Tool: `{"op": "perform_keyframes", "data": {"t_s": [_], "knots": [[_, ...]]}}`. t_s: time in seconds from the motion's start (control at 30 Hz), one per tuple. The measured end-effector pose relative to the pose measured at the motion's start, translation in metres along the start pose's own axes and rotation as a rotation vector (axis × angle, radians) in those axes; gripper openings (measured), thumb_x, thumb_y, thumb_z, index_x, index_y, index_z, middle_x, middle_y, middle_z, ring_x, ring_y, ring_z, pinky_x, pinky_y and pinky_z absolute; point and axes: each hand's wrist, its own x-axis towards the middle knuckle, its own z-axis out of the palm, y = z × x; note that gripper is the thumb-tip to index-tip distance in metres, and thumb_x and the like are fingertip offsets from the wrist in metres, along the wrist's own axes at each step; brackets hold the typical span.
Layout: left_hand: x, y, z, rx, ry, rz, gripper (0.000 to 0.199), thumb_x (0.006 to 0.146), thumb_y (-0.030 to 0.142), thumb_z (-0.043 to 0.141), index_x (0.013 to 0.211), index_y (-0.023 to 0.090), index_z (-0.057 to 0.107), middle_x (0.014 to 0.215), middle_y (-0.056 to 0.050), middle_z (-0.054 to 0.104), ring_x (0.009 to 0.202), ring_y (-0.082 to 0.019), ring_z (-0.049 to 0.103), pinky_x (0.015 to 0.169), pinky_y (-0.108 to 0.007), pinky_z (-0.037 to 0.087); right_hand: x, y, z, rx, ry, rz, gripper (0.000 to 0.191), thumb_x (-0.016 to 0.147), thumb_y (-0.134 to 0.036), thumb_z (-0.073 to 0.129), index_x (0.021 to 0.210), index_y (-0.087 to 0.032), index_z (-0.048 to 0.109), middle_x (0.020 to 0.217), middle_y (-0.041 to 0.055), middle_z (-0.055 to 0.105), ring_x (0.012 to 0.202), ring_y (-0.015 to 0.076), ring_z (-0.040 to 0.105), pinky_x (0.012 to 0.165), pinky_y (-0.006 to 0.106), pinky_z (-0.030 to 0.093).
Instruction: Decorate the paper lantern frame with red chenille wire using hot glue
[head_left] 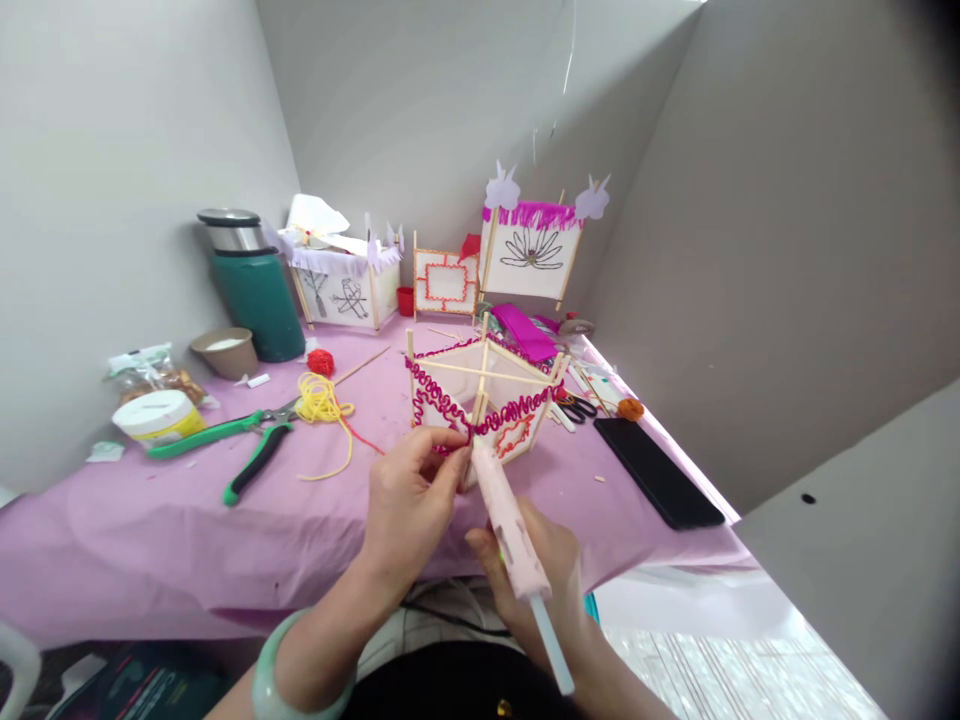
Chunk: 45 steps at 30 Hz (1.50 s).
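Note:
A lantern frame of wooden sticks [480,377] with pale panels stands at the front of the table, its upper edges trimmed with curly magenta cord [517,410]. My left hand [416,490] pinches at the near corner post, thumb and forefinger together on the magenta cord. My right hand [536,560] is wrapped round a pale pink hot glue gun [510,520], with a glue stick [551,645] jutting from its rear. The gun's nozzle is at that same corner, close to my left fingertips. Whether it touches the cord I cannot tell.
Green-handled pliers [262,440], yellow cord [322,400] and a red yarn ball [320,362] lie left. A green flask [255,290] and a brown bowl [225,350] stand behind. Black scissors [577,407] and a black phone [660,475] lie right. Decorated lanterns [345,290] line the back.

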Motion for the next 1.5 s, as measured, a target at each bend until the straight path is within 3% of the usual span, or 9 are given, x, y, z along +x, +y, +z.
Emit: {"op": "perform_keyframes", "data": {"t_s": [0.27,0.6,0.73,0.9,1.03,1.17,1.33,1.4,1.5], "knots": [[-0.002,0.000,-0.001,0.000,-0.008,-0.019,0.010,0.082,0.025,0.060,0.090,0.019,0.064,0.065,0.001,0.065,0.053,-0.010,0.061,0.050,-0.019,0.047,0.003,0.000,0.001,-0.041,-0.042,0.001,0.037,0.095,-0.047,0.046,0.077,-0.017,0.055,0.063,0.0015,0.057,0.051,0.0143,0.057,0.048,0.023,0.038],[-0.002,0.001,0.000,-0.021,-0.003,-0.033,0.011,0.082,0.026,0.060,0.090,0.018,0.062,0.062,0.002,0.064,0.052,-0.011,0.060,0.048,-0.020,0.047,-0.005,0.002,-0.003,0.022,-0.059,0.043,0.030,0.092,-0.041,0.052,0.072,-0.020,0.048,0.058,-0.0028,0.051,0.046,0.0111,0.050,0.046,0.023,0.035],[-0.002,0.002,-0.001,0.037,-0.006,0.004,0.009,0.083,0.024,0.060,0.090,0.019,0.061,0.073,0.001,0.066,0.054,-0.009,0.060,0.049,-0.019,0.047,-0.010,0.005,-0.003,0.022,-0.032,0.019,0.033,0.094,-0.044,0.050,0.072,-0.019,0.049,0.057,-0.0027,0.050,0.046,0.0113,0.050,0.046,0.023,0.034],[-0.004,0.006,-0.008,0.095,-0.014,0.141,0.010,0.083,0.020,0.058,0.094,0.019,0.060,0.103,-0.004,0.062,0.058,-0.006,0.058,0.054,-0.019,0.049,-0.016,0.011,-0.011,-0.033,0.044,0.007,0.037,0.096,-0.049,0.044,0.073,-0.020,0.050,0.059,0.0001,0.055,0.048,0.0140,0.054,0.048,0.025,0.037],[-0.007,0.001,-0.018,0.166,0.025,0.176,0.011,0.086,0.021,0.057,0.097,0.019,0.060,0.104,-0.004,0.059,0.059,-0.006,0.057,0.055,-0.020,0.048,-0.020,0.031,-0.025,-0.193,0.079,0.083,0.032,0.093,-0.048,0.048,0.080,-0.020,0.054,0.061,0.0001,0.059,0.050,0.0163,0.058,0.048,0.026,0.041],[-0.010,-0.010,-0.028,0.224,0.075,0.165,0.011,0.087,0.025,0.057,0.095,0.019,0.059,0.096,-0.002,0.060,0.058,-0.007,0.057,0.055,-0.021,0.046,-0.014,0.056,-0.044,-0.421,-0.060,0.305,0.033,0.086,-0.049,0.058,0.099,-0.019,0.055,0.072,0.0021,0.066,0.061,0.0232,0.066,0.051,0.029,0.043],[-0.012,-0.018,-0.032,0.276,0.070,0.122,0.016,0.087,0.032,0.057,0.097,0.020,0.059,0.082,-0.001,0.063,0.058,-0.011,0.058,0.052,-0.022,0.044,0.003,0.070,-0.064,-0.602,-0.279,0.381,0.036,0.085,-0.028,0.056,0.118,-0.016,0.048,0.106,0.0108,0.069,0.081,0.0282,0.069,0.062,0.033,0.045],[-0.014,-0.020,-0.032,0.291,0.053,0.098,0.018,0.087,0.035,0.057,0.097,0.020,0.059,0.077,0.000,0.063,0.057,-0.011,0.057,0.052,-0.023,0.043,0.009,0.073,-0.067,-0.628,-0.333,0.402,0.033,0.087,-0.027,0.054,0.118,-0.015,0.049,0.106,0.0115,0.068,0.087,0.0286,0.069,0.065,0.033,0.045],[-0.015,-0.024,-0.032,0.297,0.028,0.072,0.019,0.087,0.037,0.056,0.096,0.020,0.059,0.072,0.001,0.063,0.055,-0.012,0.057,0.051,-0.023,0.042,0.015,0.076,-0.065,-0.648,-0.368,0.362,0.035,0.088,-0.037,0.058,0.114,-0.013,0.053,0.103,0.0127,0.068,0.094,0.0297,0.067,0.071,0.035,0.044]]}}
